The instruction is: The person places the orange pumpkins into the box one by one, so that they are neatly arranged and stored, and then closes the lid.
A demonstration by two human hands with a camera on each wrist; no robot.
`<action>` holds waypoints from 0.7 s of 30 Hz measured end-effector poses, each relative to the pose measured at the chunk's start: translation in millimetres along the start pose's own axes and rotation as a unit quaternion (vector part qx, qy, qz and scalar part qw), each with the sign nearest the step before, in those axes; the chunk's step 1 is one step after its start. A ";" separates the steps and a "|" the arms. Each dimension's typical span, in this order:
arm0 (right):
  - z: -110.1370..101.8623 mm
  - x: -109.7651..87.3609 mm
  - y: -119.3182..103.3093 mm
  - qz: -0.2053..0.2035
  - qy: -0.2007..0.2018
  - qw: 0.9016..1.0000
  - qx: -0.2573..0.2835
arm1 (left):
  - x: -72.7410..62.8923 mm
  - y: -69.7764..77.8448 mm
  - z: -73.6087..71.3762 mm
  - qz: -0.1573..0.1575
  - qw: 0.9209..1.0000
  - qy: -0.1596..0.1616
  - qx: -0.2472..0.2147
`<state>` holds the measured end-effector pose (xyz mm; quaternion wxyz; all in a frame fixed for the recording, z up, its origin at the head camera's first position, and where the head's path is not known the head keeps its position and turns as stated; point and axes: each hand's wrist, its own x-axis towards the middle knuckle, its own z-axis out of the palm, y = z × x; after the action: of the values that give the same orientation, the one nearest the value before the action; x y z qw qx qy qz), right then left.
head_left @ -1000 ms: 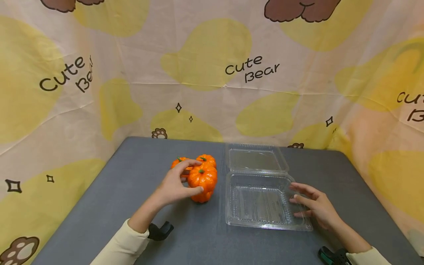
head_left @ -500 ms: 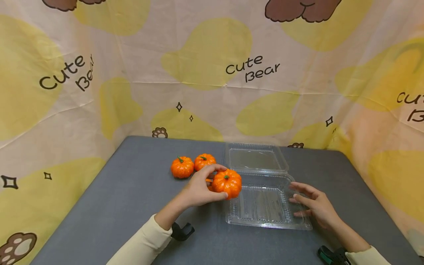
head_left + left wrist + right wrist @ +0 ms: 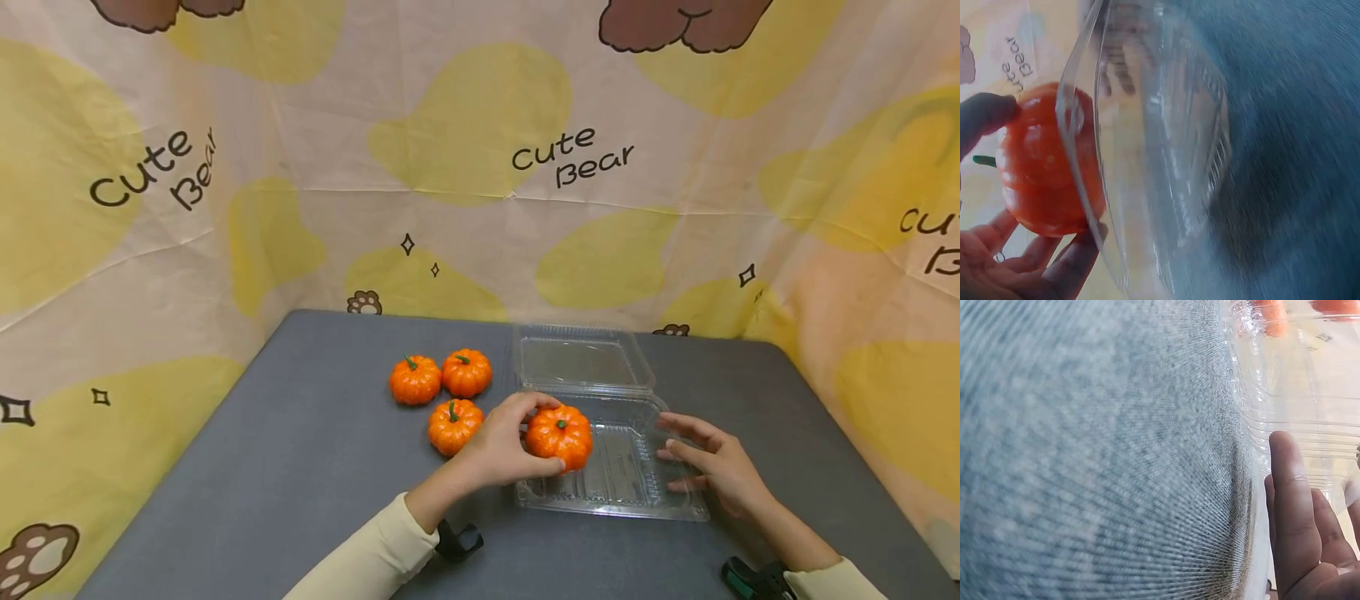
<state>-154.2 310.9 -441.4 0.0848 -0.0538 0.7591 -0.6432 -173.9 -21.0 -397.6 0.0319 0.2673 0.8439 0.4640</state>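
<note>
My left hand (image 3: 501, 446) grips a small orange toy pumpkin (image 3: 560, 438) with a green stem. Thumb and fingers lie on opposite sides of it, above the left part of a clear plastic clamshell box (image 3: 622, 510). In the left wrist view the pumpkin (image 3: 1044, 165) appears beside the box's transparent rim (image 3: 1075, 169). At the box's right side is my right hand (image 3: 723, 471), its fingers loosely extended against the wall. From the right wrist, that hand (image 3: 1300, 537) shows fairly straight fingers by the ridged plastic; exact contact is hard to tell.
Three more orange pumpkins, front (image 3: 455, 427), left (image 3: 415, 381) and back (image 3: 467, 373), sit left of the box on the grey table (image 3: 330, 433). The box's lid (image 3: 583, 362) lies folded back behind it. A patterned cloth (image 3: 450, 167) hangs behind the table.
My left hand has lifted the pumpkin from the group and carried it right, over the box. Another pumpkin beneath it is now uncovered. The right hand and box have stayed in place.
</note>
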 end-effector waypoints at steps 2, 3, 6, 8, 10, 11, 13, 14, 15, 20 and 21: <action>0.0 -0.2 -0.3 0.000 0.001 1.000 -0.001 | 2.8 2.9 5.3 0.007 1.000 0.002 0.016; 0.2 -0.4 -0.5 0.000 0.002 1.000 -0.002 | 4.3 4.1 8.1 0.009 1.000 0.002 0.020; 0.8 -0.9 -1.1 0.002 0.004 1.000 -0.005 | 8.9 7.1 16.3 0.009 1.000 -0.003 0.018; 1.2 -1.1 -1.7 0.002 0.005 1.000 -0.007 | 11.5 9.4 22.1 0.002 1.000 -0.007 0.015; 1.5 -1.2 -2.1 0.003 0.006 1.000 -0.007 | 13.9 11.5 28.1 -0.006 1.000 -0.011 0.009; 1.6 -1.2 -2.3 0.004 0.007 1.000 -0.008 | 14.9 13.0 31.0 -0.011 1.000 -0.012 0.008; 1.8 -1.2 -2.5 0.006 0.008 1.000 -0.008 | 16.9 15.2 37.1 -0.021 1.000 -0.016 0.009; 1.9 -1.2 -2.5 0.008 0.008 1.000 -0.008 | 17.9 16.1 40.2 -0.026 0.999 -0.017 0.010; 1.9 -1.2 -2.5 0.010 0.009 1.000 -0.008 | 19.0 16.8 43.3 -0.031 0.999 -0.018 0.010; 1.9 -0.6 -2.0 0.017 0.011 1.000 -0.008 | 24.3 19.3 58.3 -0.053 0.998 -0.016 0.021; 1.9 -0.5 -1.8 0.018 0.012 1.000 -0.008 | 25.2 19.9 61.1 -0.057 0.998 -0.016 0.024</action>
<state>-153.4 308.8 -439.9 0.0871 -0.0333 0.7660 -0.6360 -168.6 46.4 -411.4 0.0655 0.2270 0.8679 0.4369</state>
